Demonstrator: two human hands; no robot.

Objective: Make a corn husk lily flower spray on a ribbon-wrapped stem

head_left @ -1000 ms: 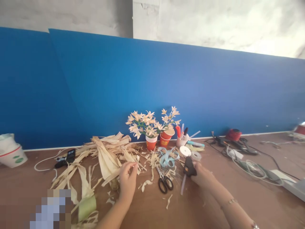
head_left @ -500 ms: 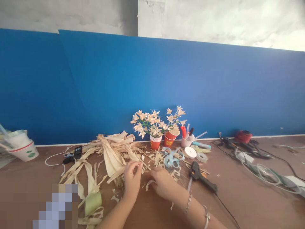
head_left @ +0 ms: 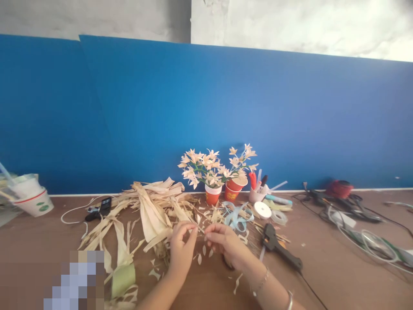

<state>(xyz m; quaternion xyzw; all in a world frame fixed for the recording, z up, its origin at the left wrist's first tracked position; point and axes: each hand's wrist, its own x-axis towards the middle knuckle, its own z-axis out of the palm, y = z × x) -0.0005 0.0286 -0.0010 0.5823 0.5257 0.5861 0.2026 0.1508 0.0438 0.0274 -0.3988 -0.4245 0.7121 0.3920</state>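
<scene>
My left hand (head_left: 184, 245) is closed, thumb and forefinger pinched on a small pale petal (head_left: 199, 219) at the middle of the table. Close to its right, my right hand (head_left: 226, 245) has its fingers bent together near the fingertips of the left; what they hold, if anything, is too small to make out. Small cut husk pieces (head_left: 199, 259) lie below the hands. A heap of dried husks (head_left: 151, 215) spreads to the left. Behind the hands, pale flowers (head_left: 206, 165) stand in a red paper cup (head_left: 213, 196).
A black glue gun (head_left: 280, 247) lies right of my right hand, its cord running forward. Blue ribbon (head_left: 238, 216), a white roll (head_left: 262, 210) and a pen cup (head_left: 257, 193) sit behind. A green roll (head_left: 123, 280) is front left; cables (head_left: 355, 237) lie right.
My right hand has turned and its fingers now show, with the loose strip no longer beneath them. More small petals show on the table below. The view has shifted slightly.
</scene>
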